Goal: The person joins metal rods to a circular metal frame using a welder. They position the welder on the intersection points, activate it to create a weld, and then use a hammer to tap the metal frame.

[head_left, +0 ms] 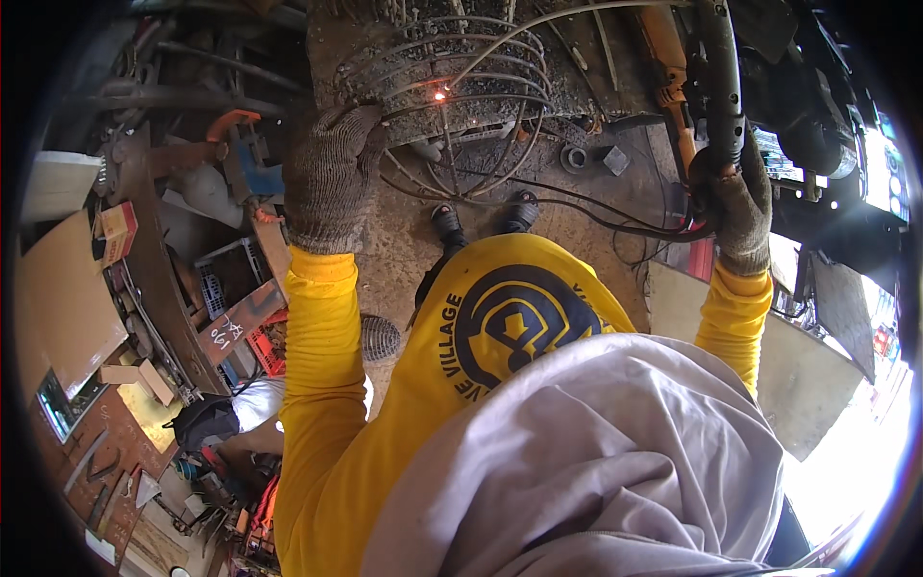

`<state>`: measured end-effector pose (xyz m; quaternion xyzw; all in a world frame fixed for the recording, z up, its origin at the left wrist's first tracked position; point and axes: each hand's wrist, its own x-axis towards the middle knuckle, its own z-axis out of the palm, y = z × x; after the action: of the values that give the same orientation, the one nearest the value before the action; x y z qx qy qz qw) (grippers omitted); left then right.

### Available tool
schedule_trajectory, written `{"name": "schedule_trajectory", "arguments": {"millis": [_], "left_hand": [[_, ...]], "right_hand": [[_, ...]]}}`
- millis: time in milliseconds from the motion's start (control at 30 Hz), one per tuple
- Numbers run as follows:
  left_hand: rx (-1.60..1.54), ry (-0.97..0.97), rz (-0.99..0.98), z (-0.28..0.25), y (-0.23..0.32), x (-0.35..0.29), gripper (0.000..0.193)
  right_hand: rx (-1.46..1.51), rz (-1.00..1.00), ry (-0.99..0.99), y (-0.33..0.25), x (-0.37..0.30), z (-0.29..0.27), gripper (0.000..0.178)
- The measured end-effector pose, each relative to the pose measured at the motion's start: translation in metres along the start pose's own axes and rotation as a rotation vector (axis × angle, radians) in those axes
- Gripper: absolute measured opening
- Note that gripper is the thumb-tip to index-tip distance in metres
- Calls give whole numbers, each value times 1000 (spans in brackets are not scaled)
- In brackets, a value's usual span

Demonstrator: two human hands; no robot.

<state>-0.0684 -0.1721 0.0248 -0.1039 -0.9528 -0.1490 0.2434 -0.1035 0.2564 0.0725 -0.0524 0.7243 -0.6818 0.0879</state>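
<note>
A round wire cage (448, 142) stood at the far middle of the scene, over the near edge of a dark metal work surface (341, 69). Several rings ran around it, and curved ribs drew together toward its near end. A small glowing spot (440, 95) burned on the wire, and a thin pale rod (524, 35) bent in from the far right to reach it.

The left hand (335, 178), in a grey-brown knitted glove, was just beside the cage's left edge. Its fingers lay close together; whether they pinched the wire I could not tell. The right hand (738, 207), gloved alike, was at the right, its fingers clamped around the near end of a grey tubular tool (721, 82) with small holes along it. Dark cables (615, 220) ran from near that hand toward the cage.

Just left of the tool lay a long orange-brown object (663, 48). Nearer than the work surface, a metal ring (574, 159) sat beside a dark block (616, 161), and the person's two feet showed on the brown floor (586, 264).

Farther out on the left were a grey plastic crate (226, 274), a red crate (269, 344) and a small cardboard box (117, 233); on the right, a pale flat panel (793, 370) leaned near the sleeve.
</note>
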Motion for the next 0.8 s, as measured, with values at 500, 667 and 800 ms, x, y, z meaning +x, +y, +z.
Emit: {"name": "schedule_trajectory", "arguments": {"millis": [500,667,800], "left_hand": [[-25,11,-8,-1,1,0,20],[-41,6,-40,-8,6,3,23],[-72,-12,-113,-16,9,3,28]], "right_hand": [[-7,27,-5,-2,2,3,68],[-16,14,-5,-1,3,3,67],[-3,19,-12,-1,3,3,67]]}}
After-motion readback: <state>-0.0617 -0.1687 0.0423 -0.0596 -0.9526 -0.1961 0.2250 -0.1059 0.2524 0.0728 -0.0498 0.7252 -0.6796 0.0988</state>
